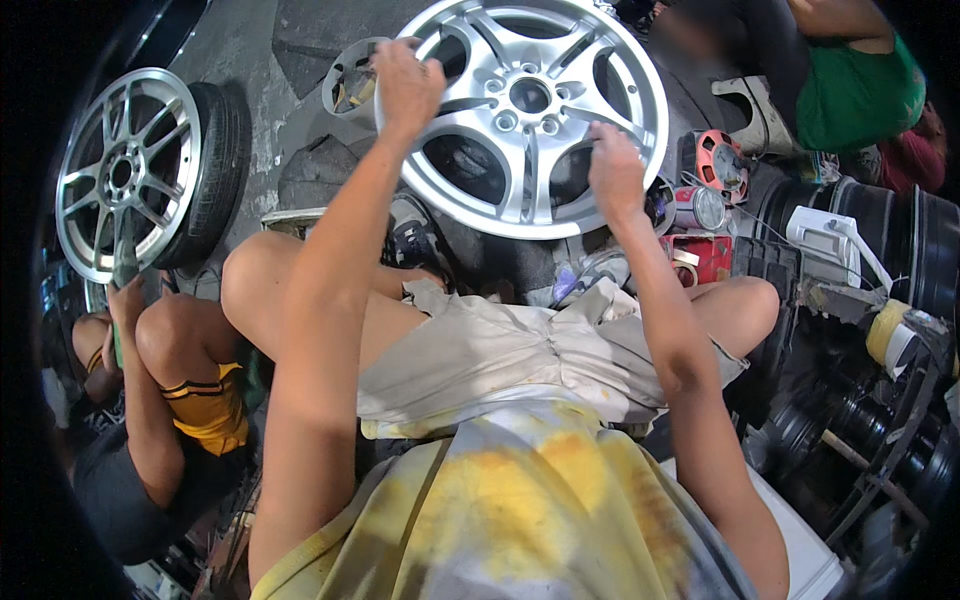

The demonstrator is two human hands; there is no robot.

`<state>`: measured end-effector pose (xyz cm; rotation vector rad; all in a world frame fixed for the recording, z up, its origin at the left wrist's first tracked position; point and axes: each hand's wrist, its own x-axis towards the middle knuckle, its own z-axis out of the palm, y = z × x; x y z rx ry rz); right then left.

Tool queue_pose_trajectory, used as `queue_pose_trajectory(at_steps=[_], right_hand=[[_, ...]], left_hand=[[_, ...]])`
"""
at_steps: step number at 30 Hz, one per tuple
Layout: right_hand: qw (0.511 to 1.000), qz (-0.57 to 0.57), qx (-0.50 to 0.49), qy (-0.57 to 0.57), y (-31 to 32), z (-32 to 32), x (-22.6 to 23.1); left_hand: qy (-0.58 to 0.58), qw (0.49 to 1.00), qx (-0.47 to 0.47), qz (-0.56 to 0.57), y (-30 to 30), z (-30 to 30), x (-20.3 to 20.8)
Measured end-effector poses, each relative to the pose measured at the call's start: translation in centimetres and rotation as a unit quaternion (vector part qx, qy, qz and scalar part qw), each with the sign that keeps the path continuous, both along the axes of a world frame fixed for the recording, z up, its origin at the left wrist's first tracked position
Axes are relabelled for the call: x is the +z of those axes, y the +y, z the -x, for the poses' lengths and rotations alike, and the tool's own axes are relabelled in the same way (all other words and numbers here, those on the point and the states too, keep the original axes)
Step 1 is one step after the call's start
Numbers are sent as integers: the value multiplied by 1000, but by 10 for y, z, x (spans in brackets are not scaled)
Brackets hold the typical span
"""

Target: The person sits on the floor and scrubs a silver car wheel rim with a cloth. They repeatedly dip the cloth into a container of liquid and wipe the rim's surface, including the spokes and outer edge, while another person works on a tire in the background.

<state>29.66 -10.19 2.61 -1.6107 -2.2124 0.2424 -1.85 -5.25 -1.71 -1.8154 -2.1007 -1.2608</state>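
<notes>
A silver alloy wheel rim [530, 180] with split spokes, a round centre bore and several bolt holes is in front of me beyond my knees, its face toward me. My left hand [410, 88] is at its left edge, fingers bent over the lip. On the lower right of the same wheel rim is my right hand [617, 170], its wrist crossing the lip and its fingers bunched near a spoke. The undersides of both hands are hidden, so anything small beneath the fingers does not show.
To my left, another person's hand [125, 300] is at a second silver rim [125, 175], beside a black tyre [215, 150]. A clear round container [350, 75] stands behind my left hand. At right are a can [700, 208], an orange reel [718, 165], dark rims [880, 235] and a person in green [860, 95].
</notes>
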Motion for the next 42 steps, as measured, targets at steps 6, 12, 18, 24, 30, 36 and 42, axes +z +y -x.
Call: queue_pose_trajectory(at_steps=[6, 12, 18, 24, 30, 36, 42], right_hand=[[946, -63, 317, -10, -1, -7, -23], [982, 77, 170, 26, 17, -2, -11], [989, 20, 125, 78, -92, -5, -35], [944, 38, -108, 310, -56, -41, -1], [725, 126, -284, 615, -23, -106, 7], [786, 136, -218, 562, -30, -119, -8], [842, 76, -292, 447, -30, -123, -21]], left_hand=[[88, 974, -156, 142, -20, -63, -15], [42, 967, -180, 174, -37, -65, 0], [-70, 930, -313, 180, -42, -110, 9], [83, 902, -397, 149, -73, -157, 7], [226, 778, -553, 193, -94, -133, 38], [251, 799, -509, 200, -3, -169, 30], [274, 781, -545, 135, 23, -261, 17]])
